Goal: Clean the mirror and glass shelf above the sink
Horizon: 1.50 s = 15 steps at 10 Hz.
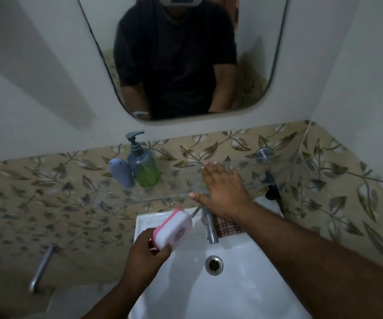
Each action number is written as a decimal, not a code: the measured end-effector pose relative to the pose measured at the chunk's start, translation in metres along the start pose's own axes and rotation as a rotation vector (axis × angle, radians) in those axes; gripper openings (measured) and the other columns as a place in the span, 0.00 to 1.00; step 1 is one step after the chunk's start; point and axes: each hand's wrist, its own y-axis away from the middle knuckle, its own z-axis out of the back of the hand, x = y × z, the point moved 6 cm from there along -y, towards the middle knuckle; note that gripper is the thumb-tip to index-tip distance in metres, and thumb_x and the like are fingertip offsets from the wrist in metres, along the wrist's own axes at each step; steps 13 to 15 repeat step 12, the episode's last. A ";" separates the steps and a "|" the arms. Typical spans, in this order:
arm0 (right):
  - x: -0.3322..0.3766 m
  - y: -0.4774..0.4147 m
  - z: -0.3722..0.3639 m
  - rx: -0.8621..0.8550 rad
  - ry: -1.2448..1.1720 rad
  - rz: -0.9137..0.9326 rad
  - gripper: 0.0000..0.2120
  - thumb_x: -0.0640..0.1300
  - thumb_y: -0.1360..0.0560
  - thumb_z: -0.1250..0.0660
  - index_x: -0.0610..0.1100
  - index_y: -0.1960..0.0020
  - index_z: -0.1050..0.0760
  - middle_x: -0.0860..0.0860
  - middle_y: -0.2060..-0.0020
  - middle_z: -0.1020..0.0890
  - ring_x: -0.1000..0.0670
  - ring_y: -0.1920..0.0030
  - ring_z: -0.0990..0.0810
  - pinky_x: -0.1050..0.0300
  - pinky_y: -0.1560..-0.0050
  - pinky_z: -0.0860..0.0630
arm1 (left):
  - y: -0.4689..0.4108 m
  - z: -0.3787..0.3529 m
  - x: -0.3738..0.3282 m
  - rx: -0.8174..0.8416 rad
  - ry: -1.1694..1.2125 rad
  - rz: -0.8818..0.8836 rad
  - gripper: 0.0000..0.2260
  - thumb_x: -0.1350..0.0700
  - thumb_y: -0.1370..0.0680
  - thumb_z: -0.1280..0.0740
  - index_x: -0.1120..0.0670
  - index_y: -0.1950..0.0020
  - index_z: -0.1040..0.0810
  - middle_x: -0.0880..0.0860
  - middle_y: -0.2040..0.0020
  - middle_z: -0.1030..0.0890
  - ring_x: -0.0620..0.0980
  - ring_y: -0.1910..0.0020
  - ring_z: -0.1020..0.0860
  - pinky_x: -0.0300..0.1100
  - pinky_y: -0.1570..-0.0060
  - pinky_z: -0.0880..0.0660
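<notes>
The right hand (223,188) lay flat and open, palm down, on the glass shelf (181,180), fingers spread toward the tiled wall and gripping nothing. The shelf ran across the leaf-patterned tiles (47,194) just below the mirror (250,65) and above the white sink (243,284). The left hand (145,254) was closed around a pink and white soap case (174,229), holding it tilted over the left side of the sink, below the shelf's front edge.

At the left part of the shelf stood a pump bottle (143,165) with green liquid in it, and touching its left side a small pale blue bottle (121,172); both were well apart from the flat hand. A metal bracket (264,154) fixed the shelf to the wall at the right. Under the right wrist the tap (211,229) rose from the back of the sink, with a checked cloth (228,227) just beside it. The drain (214,265) sat in the middle of the basin. A dark object (272,185) hung beyond the shelf's right end; what it was could not be told. The mirror reflected the person in a dark shirt.
</notes>
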 end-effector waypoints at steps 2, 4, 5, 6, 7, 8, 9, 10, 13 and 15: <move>-0.001 0.001 0.009 -0.062 -0.143 -0.011 0.40 0.72 0.20 0.51 0.48 0.17 0.43 0.49 0.16 0.42 0.48 0.16 0.49 0.38 0.19 0.52 | 0.017 0.037 -0.043 -0.069 0.403 0.022 0.17 0.53 0.30 0.22 0.53 0.42 0.14 0.55 0.46 0.10 0.53 0.49 0.12 0.45 0.49 0.15; 0.007 0.016 0.038 -0.330 -0.362 -0.011 0.28 0.63 0.17 0.41 0.50 0.23 0.30 0.50 0.26 0.25 0.44 0.25 0.31 0.46 0.27 0.37 | -0.016 -0.001 -0.111 -0.109 0.874 0.180 0.03 0.55 0.19 0.27 0.52 0.47 0.15 0.54 0.48 0.11 0.51 0.51 0.13 0.46 0.45 0.20; 0.012 0.014 0.043 -0.303 -0.390 -0.027 0.30 0.64 0.18 0.40 0.49 0.22 0.32 0.48 0.28 0.24 0.43 0.28 0.29 0.43 0.28 0.34 | -0.028 -0.022 -0.133 -0.100 0.984 0.226 0.08 0.53 0.18 0.27 0.53 0.41 0.16 0.54 0.47 0.10 0.47 0.53 0.12 0.43 0.46 0.20; 0.015 0.006 0.047 -0.194 -0.304 -0.056 0.34 0.66 0.20 0.40 0.51 0.19 0.37 0.49 0.25 0.26 0.43 0.26 0.31 0.41 0.28 0.35 | -0.040 -0.041 -0.143 -0.145 0.992 0.294 0.11 0.50 0.18 0.26 0.55 0.40 0.16 0.57 0.48 0.11 0.50 0.54 0.11 0.45 0.50 0.18; 0.014 0.003 0.046 -0.146 -0.280 -0.061 0.35 0.68 0.20 0.41 0.52 0.19 0.39 0.49 0.24 0.27 0.43 0.25 0.32 0.41 0.28 0.36 | -0.045 -0.039 -0.138 -0.207 0.791 0.279 0.14 0.44 0.20 0.25 0.55 0.46 0.14 0.57 0.55 0.11 0.53 0.59 0.13 0.46 0.57 0.18; 0.009 0.004 0.045 -0.108 -0.271 -0.050 0.38 0.72 0.22 0.45 0.52 0.19 0.38 0.50 0.24 0.27 0.44 0.26 0.32 0.40 0.28 0.36 | -0.045 -0.031 -0.133 -0.149 0.397 0.135 0.29 0.28 0.23 0.32 0.54 0.53 0.11 0.53 0.68 0.14 0.50 0.70 0.19 0.41 0.70 0.25; 0.009 0.007 0.043 -0.082 -0.237 -0.030 0.40 0.74 0.25 0.48 0.53 0.20 0.37 0.51 0.24 0.28 0.45 0.25 0.33 0.40 0.29 0.36 | -0.042 -0.030 -0.126 -0.079 0.305 0.122 0.35 0.23 0.24 0.38 0.55 0.56 0.12 0.54 0.70 0.15 0.49 0.73 0.19 0.39 0.74 0.28; 0.013 0.006 0.038 -0.058 -0.234 -0.035 0.39 0.72 0.24 0.45 0.53 0.19 0.39 0.52 0.22 0.30 0.45 0.24 0.34 0.38 0.28 0.38 | -0.041 -0.026 -0.121 -0.062 0.231 0.140 0.37 0.23 0.22 0.41 0.57 0.56 0.13 0.57 0.68 0.13 0.53 0.71 0.15 0.41 0.72 0.26; 0.020 0.005 0.041 -0.066 -0.237 -0.030 0.38 0.69 0.21 0.41 0.54 0.17 0.43 0.53 0.20 0.32 0.45 0.23 0.36 0.38 0.26 0.40 | -0.036 -0.023 -0.123 -0.014 0.196 0.208 0.36 0.29 0.17 0.44 0.59 0.53 0.14 0.58 0.64 0.12 0.54 0.68 0.14 0.40 0.68 0.26; 0.020 0.005 0.041 -0.066 -0.237 -0.030 0.38 0.69 0.21 0.41 0.54 0.17 0.43 0.53 0.20 0.32 0.45 0.23 0.36 0.38 0.26 0.40 | -0.036 -0.023 -0.123 -0.014 0.196 0.208 0.36 0.29 0.17 0.44 0.59 0.53 0.14 0.58 0.64 0.12 0.54 0.68 0.14 0.40 0.68 0.26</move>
